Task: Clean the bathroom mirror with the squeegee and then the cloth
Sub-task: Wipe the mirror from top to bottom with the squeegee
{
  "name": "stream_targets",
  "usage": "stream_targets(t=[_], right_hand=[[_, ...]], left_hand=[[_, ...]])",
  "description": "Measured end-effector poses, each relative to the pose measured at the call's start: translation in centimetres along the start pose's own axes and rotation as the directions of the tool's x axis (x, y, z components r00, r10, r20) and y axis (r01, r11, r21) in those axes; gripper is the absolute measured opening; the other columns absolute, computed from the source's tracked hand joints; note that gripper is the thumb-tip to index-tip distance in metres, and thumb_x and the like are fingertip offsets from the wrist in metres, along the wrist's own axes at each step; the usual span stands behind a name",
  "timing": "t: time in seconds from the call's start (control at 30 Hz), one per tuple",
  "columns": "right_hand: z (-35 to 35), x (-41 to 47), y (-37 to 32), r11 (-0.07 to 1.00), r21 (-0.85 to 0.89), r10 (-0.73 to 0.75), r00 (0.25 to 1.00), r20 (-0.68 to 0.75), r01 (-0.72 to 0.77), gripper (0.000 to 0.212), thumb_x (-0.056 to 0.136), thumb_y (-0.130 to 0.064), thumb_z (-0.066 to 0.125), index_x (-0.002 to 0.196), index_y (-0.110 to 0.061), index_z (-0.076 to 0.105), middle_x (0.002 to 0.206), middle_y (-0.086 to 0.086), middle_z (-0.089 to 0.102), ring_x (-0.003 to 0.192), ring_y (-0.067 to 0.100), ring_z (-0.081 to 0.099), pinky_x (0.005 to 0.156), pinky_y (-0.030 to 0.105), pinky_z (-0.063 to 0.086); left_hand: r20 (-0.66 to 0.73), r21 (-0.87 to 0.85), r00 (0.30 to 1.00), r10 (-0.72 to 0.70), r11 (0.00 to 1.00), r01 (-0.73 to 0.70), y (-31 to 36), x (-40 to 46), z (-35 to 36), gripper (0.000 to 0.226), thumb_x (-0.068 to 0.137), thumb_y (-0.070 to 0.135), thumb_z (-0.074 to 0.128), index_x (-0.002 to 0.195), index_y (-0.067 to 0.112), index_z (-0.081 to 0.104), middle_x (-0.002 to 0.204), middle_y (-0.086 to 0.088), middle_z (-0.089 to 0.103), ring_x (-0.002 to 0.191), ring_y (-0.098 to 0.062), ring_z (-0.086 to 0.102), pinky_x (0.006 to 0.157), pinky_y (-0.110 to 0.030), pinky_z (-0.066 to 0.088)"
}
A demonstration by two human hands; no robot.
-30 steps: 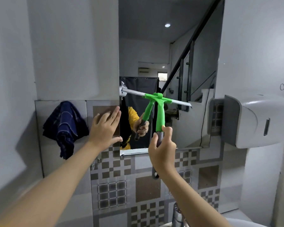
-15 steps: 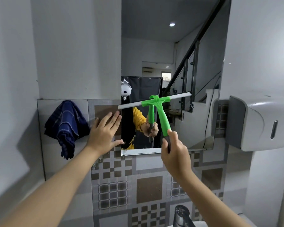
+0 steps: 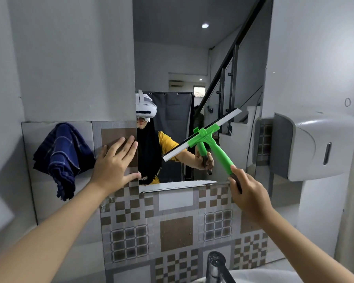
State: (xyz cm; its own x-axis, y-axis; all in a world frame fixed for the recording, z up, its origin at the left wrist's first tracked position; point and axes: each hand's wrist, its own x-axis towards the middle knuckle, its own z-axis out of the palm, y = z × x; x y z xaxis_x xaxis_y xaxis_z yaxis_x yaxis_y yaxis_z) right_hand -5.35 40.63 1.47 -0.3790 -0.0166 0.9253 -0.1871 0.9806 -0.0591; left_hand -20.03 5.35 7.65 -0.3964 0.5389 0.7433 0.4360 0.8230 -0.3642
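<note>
- Squeegee (image 3: pixel 204 137): blade tilted across the lower mirror (image 3: pixel 192 58); looks light and rigid, with a soft blade edge.
- Right hand (image 3: pixel 248 193) curls round the dark grip at the handle's end, probably the best hold.
- Left hand (image 3: pixel 112 166): fingers spread flat on the wall tile beside the mirror.
- Cloth (image 3: pixel 61 158) hangs left, limp, untouched.
</note>
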Motion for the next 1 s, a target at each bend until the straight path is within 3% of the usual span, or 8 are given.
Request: stream_targets(t=[0.1, 0.23, 0.43, 0.53, 0.63, 0.8, 1.0], right_hand=[[-0.8, -1.3, 2.2, 1.0, 0.006, 0.023, 1.0, -0.003, -0.023, 0.033, 0.084, -0.005, 0.066, 0.114, -0.006, 0.051, 0.075, 0.017, 0.067, 0.045, 0.027, 0.057, 0.034, 0.036, 0.05], [-2.1, -3.4, 4.7, 0.994, 0.059, 0.088, 0.996, 0.028, -0.09, 0.043, 0.077, 0.006, 0.07, 0.11, -0.011, 0.048, 0.068, 0.014, 0.065, 0.043, 0.02, 0.052, 0.034, 0.034, 0.048], [-2.9, -4.6, 4.4, 0.974, 0.07, 0.207, 0.975, 0.084, -0.213, 0.032, 0.079, 0.007, 0.068, 0.106, -0.002, 0.053, 0.062, 0.003, 0.057, 0.036, 0.004, 0.039, 0.036, 0.006, 0.028], [-2.3, -5.1, 2.5, 0.932, 0.108, 0.338, 0.938, 0.079, -0.345, 0.022, 0.086, -0.001, 0.062, 0.106, -0.002, 0.052, 0.058, -0.001, 0.052, 0.036, 0.004, 0.04, 0.033, 0.011, 0.032], [-1.4, -5.5, -0.3, 0.866, 0.208, 0.449, 0.89, 0.079, -0.455, 0.021, 0.091, -0.006, 0.057, 0.11, -0.008, 0.048, 0.056, 0.002, 0.055, 0.036, 0.01, 0.045, 0.033, 0.023, 0.041], [-1.1, -5.1, -3.7, 0.75, 0.35, 0.58, 0.812, 0.063, -0.562, 0.018, 0.093, -0.005, 0.052, 0.11, -0.008, 0.047, 0.054, 0.0, 0.05, 0.038, 0.003, 0.047, 0.032, 0.011, 0.032], [-1.7, -5.1, -3.6, 0.729, 0.306, 0.626, 0.777, 0.061, -0.612, 0.018, 0.092, -0.01, 0.054, 0.11, -0.01, 0.049, 0.055, 0.001, 0.052, 0.035, 0.007, 0.04, 0.034, 0.018, 0.033]], left_hand=[[0.012, 0.007, 1.0, 0.005, 1.0, -0.005, -0.2, 0.1, 0.3, 0.088, 0.073, 0.068, 0.043, 0.141, 0.012, 0.037, 0.149, -0.005, 0.036, 0.133, -0.029, 0.037, 0.093, -0.062, 0.042], [-0.009, 0.015, 1.0, 0.016, 1.0, -0.016, -0.3, 0.1, 0.6, 0.089, 0.073, 0.068, 0.041, 0.141, 0.012, 0.037, 0.149, -0.005, 0.036, 0.133, -0.029, 0.037, 0.092, -0.063, 0.042], [-0.015, 0.028, 1.0, 0.016, 0.999, -0.015, -0.3, 0.1, 0.7, 0.088, 0.073, 0.067, 0.041, 0.141, 0.011, 0.037, 0.149, -0.006, 0.036, 0.133, -0.031, 0.036, 0.094, -0.064, 0.04], [-0.001, 0.018, 1.0, 0.017, 1.0, -0.017, -0.3, 0.2, 0.7, 0.089, 0.074, 0.067, 0.045, 0.142, 0.01, 0.035, 0.149, -0.006, 0.036, 0.132, -0.033, 0.036, 0.092, -0.063, 0.041], [-0.01, 0.006, 1.0, 0.009, 1.0, -0.009, 0.0, 0.1, 0.5, 0.093, 0.07, 0.061, 0.067, 0.141, 0.009, 0.036, 0.149, -0.008, 0.037, 0.132, -0.035, 0.036, 0.092, -0.063, 0.039], [0.007, -0.03, 1.0, -0.011, 0.999, 0.011, 0.4, 0.0, -0.1, 0.096, 0.064, 0.051, 0.077, 0.14, 0.008, 0.037, 0.148, -0.01, 0.038, 0.132, -0.036, 0.035, 0.092, -0.067, 0.037], [0.017, -0.051, 1.0, -0.018, 0.999, 0.018, 0.5, -0.1, -0.3, 0.096, 0.063, 0.05, 0.078, 0.14, 0.008, 0.038, 0.148, -0.01, 0.037, 0.133, -0.036, 0.035, 0.092, -0.069, 0.036]])
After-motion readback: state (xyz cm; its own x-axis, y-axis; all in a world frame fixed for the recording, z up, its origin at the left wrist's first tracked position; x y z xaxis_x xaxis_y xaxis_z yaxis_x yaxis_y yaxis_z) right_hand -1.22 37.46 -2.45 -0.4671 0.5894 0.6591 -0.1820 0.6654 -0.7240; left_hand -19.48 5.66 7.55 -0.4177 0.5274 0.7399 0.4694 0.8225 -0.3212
